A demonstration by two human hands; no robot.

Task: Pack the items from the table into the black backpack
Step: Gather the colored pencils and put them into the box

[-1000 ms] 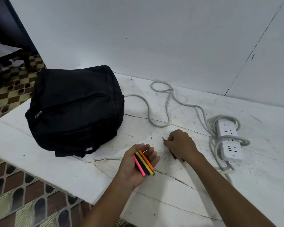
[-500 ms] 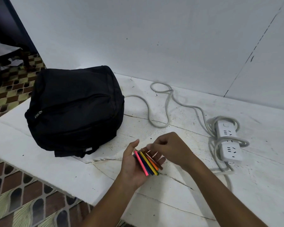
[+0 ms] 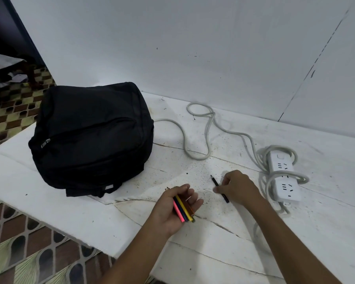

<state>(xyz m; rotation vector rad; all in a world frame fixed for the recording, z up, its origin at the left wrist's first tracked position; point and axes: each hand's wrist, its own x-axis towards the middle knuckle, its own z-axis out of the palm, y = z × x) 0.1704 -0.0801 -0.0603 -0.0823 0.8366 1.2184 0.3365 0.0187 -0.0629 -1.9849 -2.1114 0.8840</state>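
A: Where do the hands sit?
B: The left hand (image 3: 175, 210) has its grip curled round a bundle of coloured pencils (image 3: 182, 210), palm up; the right hand (image 3: 237, 186) pinches a thin dark pencil (image 3: 219, 188) lying on the scuffed white counter (image 3: 223, 232).
A: And the bag?
B: The black fabric backpack (image 3: 92, 136) rests zipped on the counter's left; a white power strip (image 3: 284, 175) wrapped in its cable lies right.

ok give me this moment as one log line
left hand: holds coloured pencils | right hand: pinching black pencil on table | backpack: zipped shut | power strip: unpacked
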